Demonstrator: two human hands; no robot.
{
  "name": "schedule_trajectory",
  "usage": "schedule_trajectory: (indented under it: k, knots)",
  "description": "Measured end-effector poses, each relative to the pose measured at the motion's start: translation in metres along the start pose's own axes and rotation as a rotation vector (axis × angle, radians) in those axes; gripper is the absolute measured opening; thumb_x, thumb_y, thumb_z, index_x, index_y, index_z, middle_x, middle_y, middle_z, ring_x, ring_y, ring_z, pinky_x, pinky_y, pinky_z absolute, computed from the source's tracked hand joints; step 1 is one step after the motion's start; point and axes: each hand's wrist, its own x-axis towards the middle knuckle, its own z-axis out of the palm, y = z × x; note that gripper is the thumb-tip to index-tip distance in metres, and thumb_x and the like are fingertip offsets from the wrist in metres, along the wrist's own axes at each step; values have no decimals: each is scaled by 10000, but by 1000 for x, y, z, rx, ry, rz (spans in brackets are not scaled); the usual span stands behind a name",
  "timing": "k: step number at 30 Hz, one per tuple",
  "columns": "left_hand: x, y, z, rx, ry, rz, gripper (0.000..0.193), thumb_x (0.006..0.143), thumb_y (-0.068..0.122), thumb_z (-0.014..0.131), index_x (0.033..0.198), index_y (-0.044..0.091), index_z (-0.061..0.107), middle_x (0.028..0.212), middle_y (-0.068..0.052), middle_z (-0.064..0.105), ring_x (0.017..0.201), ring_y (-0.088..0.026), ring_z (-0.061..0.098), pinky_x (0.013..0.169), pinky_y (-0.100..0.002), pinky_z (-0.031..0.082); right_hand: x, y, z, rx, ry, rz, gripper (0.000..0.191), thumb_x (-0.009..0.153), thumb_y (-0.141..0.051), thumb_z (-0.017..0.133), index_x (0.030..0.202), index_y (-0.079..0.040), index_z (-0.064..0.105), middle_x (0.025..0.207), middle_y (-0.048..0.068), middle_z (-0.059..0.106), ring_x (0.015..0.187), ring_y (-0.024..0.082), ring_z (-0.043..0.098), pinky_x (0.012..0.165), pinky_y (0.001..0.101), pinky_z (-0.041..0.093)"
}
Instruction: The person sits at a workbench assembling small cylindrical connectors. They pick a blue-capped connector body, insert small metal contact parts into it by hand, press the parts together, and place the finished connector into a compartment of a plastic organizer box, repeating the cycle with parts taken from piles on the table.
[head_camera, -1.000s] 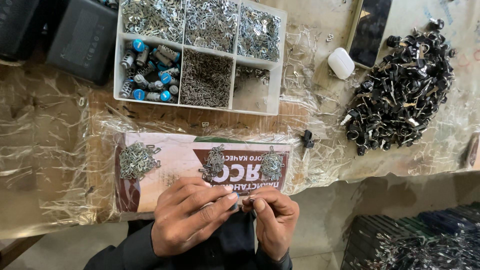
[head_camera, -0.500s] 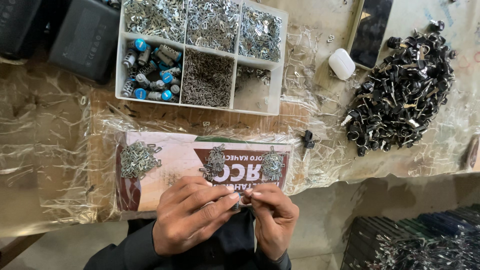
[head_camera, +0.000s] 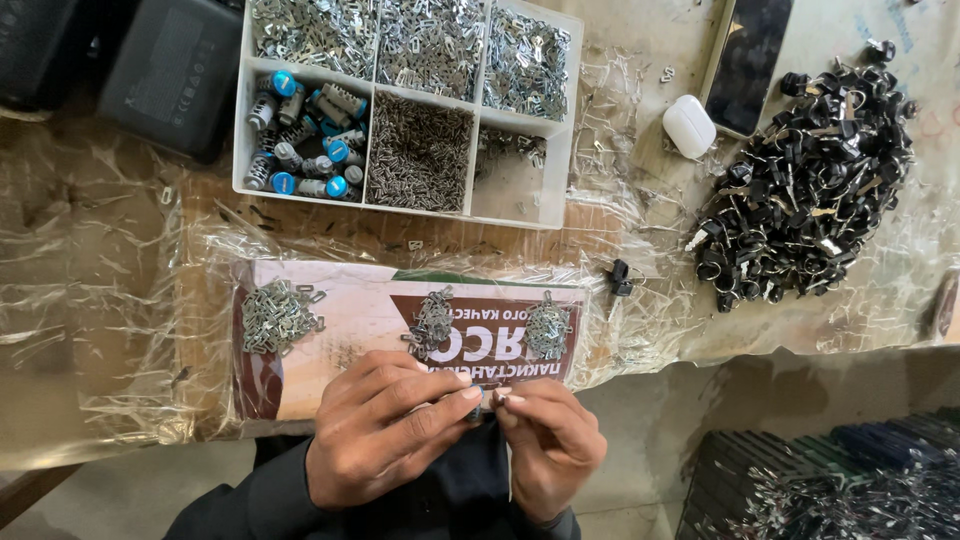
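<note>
Metal part (head_camera: 492, 397), tiny, sits pinched between left hand (head_camera: 385, 430) and right hand (head_camera: 548, 445), fingertips together at the worktop (head_camera: 90, 300) edge; beyond lie one six-compartment tray (head_camera: 555, 180), one black-piece heap (head_camera: 810, 190), three clip piles (head_camera: 275, 315)

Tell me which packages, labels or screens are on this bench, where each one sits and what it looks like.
Printed package: flat under clear wrap, just beyond the hands; rectangular, cream and dark red with a green edge.
Phone: top, right of the parts tray; dark, unlit screen, rectangular.
Small case: beside the phone; white, rounded.
Dark boxes: top left corner; black, rounded corners, markings too faint to tell.
</note>
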Motion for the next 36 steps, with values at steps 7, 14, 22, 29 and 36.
schedule_trajectory:
  k: [7,14,22,29,36]
  knots:
    - [-2,-2,-2,-62,-33,-23,419,783,86,881,1175,64,735,1152,-66,716,974,-227,708,850,-386,570,3,-5,4,-13,-49,-62,179,805,150,750,948,47,715,951,143,710,855,188,693,774,260,554]
    - [-2,-1,-1,-90,-17,-49,404,799,91,878,1177,74,736,1154,-65,717,985,-225,711,840,-383,565,7,-10,5,-36,-93,-24,177,794,148,754,934,47,721,918,129,715,802,155,671,703,244,541]
    - [3,-3,-3,-9,-28,-1,390,810,47,831,1187,57,733,1171,-70,702,989,-232,706,843,-388,562,10,-14,5,-147,-92,68,220,735,150,805,919,35,767,879,99,724,648,90,577,578,195,442]
    - [7,-10,-10,16,-98,78,467,749,58,788,1212,34,731,1181,-81,712,982,-222,710,872,-401,575,17,1,-3,50,-186,117,249,698,169,816,900,30,770,864,117,755,709,137,670,612,236,510]
    - [9,-5,-8,-84,-84,43,406,808,76,830,1203,97,740,1165,-37,717,945,-199,704,865,-387,576,15,15,-16,443,-251,360,231,730,181,812,896,52,716,953,154,693,846,191,662,746,292,537]
